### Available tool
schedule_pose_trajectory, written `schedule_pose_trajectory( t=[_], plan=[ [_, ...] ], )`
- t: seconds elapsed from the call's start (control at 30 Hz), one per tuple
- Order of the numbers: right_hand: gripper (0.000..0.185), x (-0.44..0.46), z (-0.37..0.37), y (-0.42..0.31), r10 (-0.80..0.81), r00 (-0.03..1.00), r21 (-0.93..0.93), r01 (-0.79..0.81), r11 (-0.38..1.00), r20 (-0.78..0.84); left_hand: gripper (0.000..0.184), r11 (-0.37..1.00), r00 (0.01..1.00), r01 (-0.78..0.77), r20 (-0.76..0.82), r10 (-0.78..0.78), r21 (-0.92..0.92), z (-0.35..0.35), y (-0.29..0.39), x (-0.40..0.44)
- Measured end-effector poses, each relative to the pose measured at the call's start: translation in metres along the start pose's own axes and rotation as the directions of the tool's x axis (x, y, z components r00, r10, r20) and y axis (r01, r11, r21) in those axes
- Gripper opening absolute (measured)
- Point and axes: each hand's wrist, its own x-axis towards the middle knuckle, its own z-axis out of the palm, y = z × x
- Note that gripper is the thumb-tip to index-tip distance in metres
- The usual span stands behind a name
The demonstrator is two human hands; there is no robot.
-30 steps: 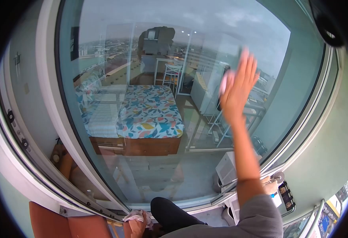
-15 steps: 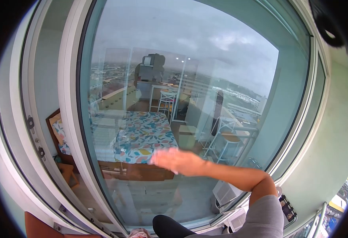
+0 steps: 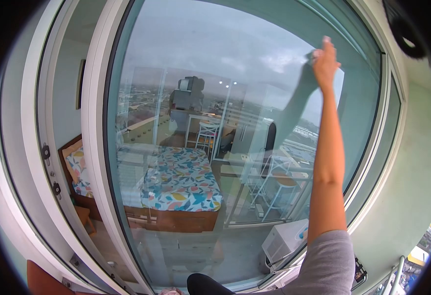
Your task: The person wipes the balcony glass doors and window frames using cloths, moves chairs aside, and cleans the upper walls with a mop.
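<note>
Several fingers (image 3: 328,46) of the right hand (image 3: 325,68) are stretched upward, kept close together rather than spread; a pale patch (image 3: 316,54) is seen beside them, but whether it is something gripped or only a reflection cannot be told. The hand is raised to the upper right part of the glass pane (image 3: 215,29), which is held upright in a white frame (image 3: 93,98); contact is suggested by the dark reflection that is met near the fingertips. The work at the pane is judged to be under way, yet no clear border is shown on the glass between what is done and what is left. Farther down, a grey sleeve (image 3: 331,250) is seen, and a pinkish bundle (image 3: 170,291) is cut off by the bottom edge; the left hand is not shown. A patterned bed (image 3: 186,182) is seen in the glass, and a green wall (image 3: 417,162) is found at right.
</note>
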Motion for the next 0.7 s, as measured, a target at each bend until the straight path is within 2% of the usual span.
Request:
schedule_pose_trajectory(
  t=[0.03,0.07,0.13,0.17,0.2,0.23,0.27,0.3,0.37,0.4,0.43,0.47,0.5,0.53,0.57,0.6,0.67,0.7],
  plan=[
    [0.053,-0.021,0.0,-0.04,-0.167,0.985,0.03,0.168,0.985,-0.033,0.019,1.0,1.0,-0.002,-0.004,0.002,0.0,0.0,0.001,0.004],
    [0.057,-0.047,-0.008,-0.079,-0.32,0.947,0.156,0.313,0.937,0.02,0.019,1.0,1.0,-0.006,-0.004,0.006,-0.002,0.0,0.001,0.006],
    [0.062,-0.121,-0.047,-0.169,-0.457,0.852,0.218,0.41,0.886,0.256,0.019,1.0,1.0,-0.013,-0.003,0.013,0.004,-0.003,0.001,0.011],
    [0.061,-0.157,-0.074,-0.2,-0.543,0.748,0.311,0.449,0.837,0.382,0.019,1.0,1.0,-0.02,-0.002,0.021,0.006,-0.003,0.001,0.011],
    [0.066,-0.192,-0.081,-0.209,-0.664,0.547,0.488,0.451,0.747,0.51,0.019,1.0,1.0,-0.024,0.001,0.024,0.009,-0.004,0.001,0.013],
    [0.07,-0.24,-0.086,-0.205,-0.772,0.524,0.535,0.562,0.63,0.359,0.019,1.0,1.0,-0.027,-0.002,0.027,0.013,-0.005,0.001,0.015],
    [0.072,-0.259,-0.087,-0.189,-0.821,0.455,0.592,0.573,0.567,0.345,0.019,0.999,1.0,-0.031,-0.005,0.031,0.021,-0.006,0.002,0.017],
    [0.072,-0.248,-0.09,-0.179,-0.818,0.462,0.581,0.58,0.571,0.343,0.019,0.999,0.999,-0.035,-0.006,0.035,0.021,-0.006,0.004,0.02],
    [0.065,-0.211,-0.092,-0.156,-0.674,0.529,0.397,0.55,0.735,0.516,0.019,0.999,0.999,-0.037,-0.008,0.037,0.023,-0.007,0.005,0.023],
    [0.063,-0.189,-0.092,-0.14,-0.538,0.661,0.266,0.474,0.84,0.523,0.019,0.999,0.999,-0.041,-0.007,0.041,0.025,-0.007,0.007,0.025],
    [0.062,-0.167,-0.089,-0.12,-0.386,0.773,0.134,0.372,0.919,0.504,0.02,0.999,0.999,-0.044,-0.007,0.044,0.026,-0.008,0.007,0.028],
    [0.058,-0.152,-0.084,-0.093,-0.205,0.895,0.068,0.194,0.979,0.397,0.02,0.999,0.999,-0.047,-0.009,0.048,0.027,-0.009,0.008,0.031],
    [0.055,-0.141,-0.077,-0.058,-0.074,0.959,0.031,0.068,0.997,0.275,0.02,0.998,0.999,-0.051,-0.01,0.052,0.031,-0.01,0.007,0.033],
    [0.052,-0.14,-0.07,-0.012,0.009,0.985,-0.002,-0.008,1.0,0.173,0.02,0.998,0.999,-0.053,-0.008,0.053,0.029,-0.011,0.007,0.034],
    [0.051,-0.136,-0.075,0.023,0.127,0.983,-0.084,-0.117,0.99,0.135,0.02,0.998,0.998,-0.056,-0.008,0.057,0.025,-0.013,0.008,0.036],
    [0.051,-0.14,-0.075,0.069,0.209,0.977,-0.224,-0.195,0.955,0.04,0.02,0.998,0.998,-0.063,-0.006,0.063,0.023,-0.014,0.008,0.038],
    [0.052,-0.158,-0.069,0.164,0.438,0.884,-0.396,-0.466,0.791,-0.165,0.02,0.997,0.998,-0.068,-0.007,0.069,0.019,-0.015,0.007,0.041],
    [0.05,-0.15,-0.064,0.179,0.582,0.78,-0.353,-0.624,0.697,-0.231,0.02,0.998,0.998,-0.067,-0.009,0.067,0.018,-0.015,0.007,0.042]
  ],
)
